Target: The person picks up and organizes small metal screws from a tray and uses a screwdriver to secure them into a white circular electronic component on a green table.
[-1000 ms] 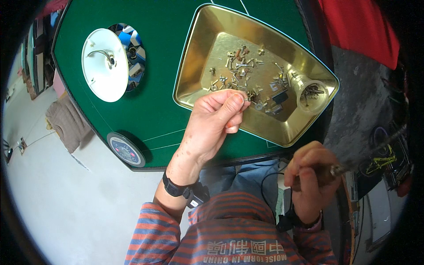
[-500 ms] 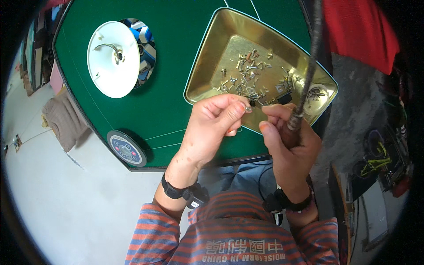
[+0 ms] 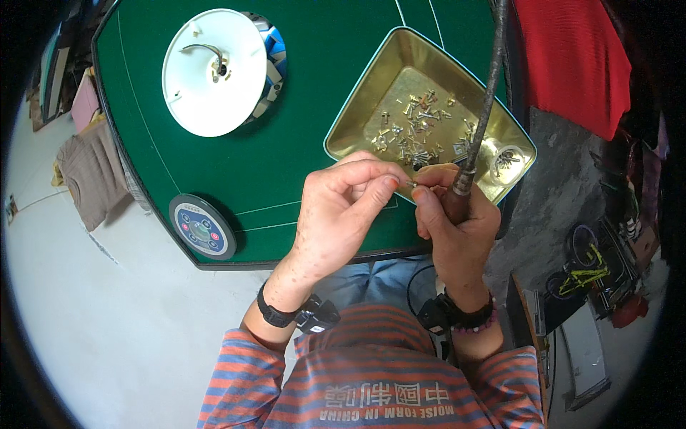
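Note:
My left hand point(image 3: 339, 207) is closed in a pinch at the near edge of a gold-coloured metal tin point(image 3: 396, 79). Between its thumb and forefinger is a tiny shiny metal piece point(image 3: 414, 184), too small to name. The thumb and forefinger of my right hand point(image 3: 461, 247) meet it there. Wrapped in that same right hand is a long, dark-shafted tool with a brown wooden handle point(image 3: 493, 79); its far end runs out of view at the top. Loose screws point(image 3: 416, 151) lie scattered on the tin's floor, beyond the fingertips.
A white round dish-shaped part point(image 3: 214, 100) with a curved wire sits over an opening of blue and white pieces in the green table point(image 3: 300, 43). A round grey control panel point(image 3: 202, 227) is at the near left corner. A small clear dish point(image 3: 507, 166) of screws stands inside the tin.
My right hand has moved left, its fingertips now meeting the small piece at my left fingertips. The view has shifted, so the tin and white part sit further right.

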`<state>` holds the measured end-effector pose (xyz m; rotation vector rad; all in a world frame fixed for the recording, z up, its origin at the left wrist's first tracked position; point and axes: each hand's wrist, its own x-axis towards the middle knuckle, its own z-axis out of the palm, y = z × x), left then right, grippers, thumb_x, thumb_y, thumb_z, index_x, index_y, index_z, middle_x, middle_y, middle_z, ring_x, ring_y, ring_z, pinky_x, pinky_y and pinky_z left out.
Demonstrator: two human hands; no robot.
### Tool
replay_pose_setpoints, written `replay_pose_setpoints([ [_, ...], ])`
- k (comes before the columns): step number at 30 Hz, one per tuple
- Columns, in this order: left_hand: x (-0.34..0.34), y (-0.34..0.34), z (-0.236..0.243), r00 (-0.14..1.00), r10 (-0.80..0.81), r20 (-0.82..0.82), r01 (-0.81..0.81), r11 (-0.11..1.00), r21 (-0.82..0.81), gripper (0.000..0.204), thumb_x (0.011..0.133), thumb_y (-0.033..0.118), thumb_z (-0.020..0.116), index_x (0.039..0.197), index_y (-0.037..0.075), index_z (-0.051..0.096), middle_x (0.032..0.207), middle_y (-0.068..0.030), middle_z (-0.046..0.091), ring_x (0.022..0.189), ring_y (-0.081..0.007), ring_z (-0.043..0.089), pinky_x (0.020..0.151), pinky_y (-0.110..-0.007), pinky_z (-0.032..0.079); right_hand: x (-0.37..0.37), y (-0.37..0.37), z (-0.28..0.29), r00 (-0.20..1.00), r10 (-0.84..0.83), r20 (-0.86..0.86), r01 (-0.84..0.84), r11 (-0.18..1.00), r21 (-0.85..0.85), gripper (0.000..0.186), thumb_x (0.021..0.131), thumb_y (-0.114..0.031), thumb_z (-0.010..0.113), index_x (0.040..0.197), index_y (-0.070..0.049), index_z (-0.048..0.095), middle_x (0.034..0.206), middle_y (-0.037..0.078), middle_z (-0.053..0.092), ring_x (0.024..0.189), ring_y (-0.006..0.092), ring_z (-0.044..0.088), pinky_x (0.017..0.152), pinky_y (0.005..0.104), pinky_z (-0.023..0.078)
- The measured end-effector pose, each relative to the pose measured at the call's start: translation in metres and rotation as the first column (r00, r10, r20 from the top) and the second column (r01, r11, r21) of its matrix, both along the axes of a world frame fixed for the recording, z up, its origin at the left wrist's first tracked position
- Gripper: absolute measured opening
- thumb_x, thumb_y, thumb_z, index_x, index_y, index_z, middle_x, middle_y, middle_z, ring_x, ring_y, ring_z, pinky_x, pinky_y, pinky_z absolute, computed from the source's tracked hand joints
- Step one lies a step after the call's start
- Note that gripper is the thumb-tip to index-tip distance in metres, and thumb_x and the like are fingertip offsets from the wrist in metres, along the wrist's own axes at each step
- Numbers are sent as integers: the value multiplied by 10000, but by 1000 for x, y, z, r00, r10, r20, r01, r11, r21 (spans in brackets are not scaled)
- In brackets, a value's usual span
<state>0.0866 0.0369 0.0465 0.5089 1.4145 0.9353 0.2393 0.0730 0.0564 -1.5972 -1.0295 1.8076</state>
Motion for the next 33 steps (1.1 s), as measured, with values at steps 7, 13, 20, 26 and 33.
replay_pose_setpoints([
  [7, 2, -4, 9, 988, 105, 114, -109, 993, 32, 93, 896, -35, 608, 967, -44, 668, 870, -1, 619, 789, -29, 585, 682, -164, 462, -7, -1, 10, 997, -26, -72, 24, 999, -22, 78, 879, -7, 650, 956, 5, 642, 632, -38, 544, 530, 27, 480, 470, 190, 355],
  [13, -4, -14, 12, 927, 232, 296, -224, 973, -63, 66, 905, 1, 630, 962, -18, 655, 834, -5, 670, 721, -24, 589, 630, -157, 451, -21, -2, 18, 995, -21, -99, 12, 996, -91, 49, 885, 5, 637, 932, 12, 627, 641, -19, 541, 533, 32, 464, 473, 195, 345],
  [20, -33, -25, 14, 914, 216, 344, -160, 970, -183, 94, 886, 60, 673, 966, 13, 676, 758, 12, 629, 619, -32, 524, 524, -168, 394, -37, -4, 23, 973, 216, 77, -224, 968, 117, 58, 831, 60, 644, 844, 22, 601, 802, 11, 580, 659, 64, 509, 572, 212, 401],
  [26, -66, -39, 14, 871, 315, 377, -258, 946, -196, 122, 864, 48, 678, 981, 20, 662, 733, 21, 603, 630, -36, 517, 510, -176, 369, -74, -7, 20, 918, 345, 193, -381, 904, 196, 102, 799, 57, 688, 865, 22, 620, 806, 20, 592, 712, 79, 530, 638, 211, 425],
  [33, -111, -42, -13, 638, 531, 558, -453, 844, -286, 30, 887, 66, 604, 890, 39, 590, 967, -45, 596, 610, -36, 453, 497, -171, 341, -82, -10, 26, 875, 410, 257, -409, 911, -64, 169, 813, 18, 697, 967, -2, 631, 804, -13, 594, 711, 52, 517, 640, 206, 433],
])
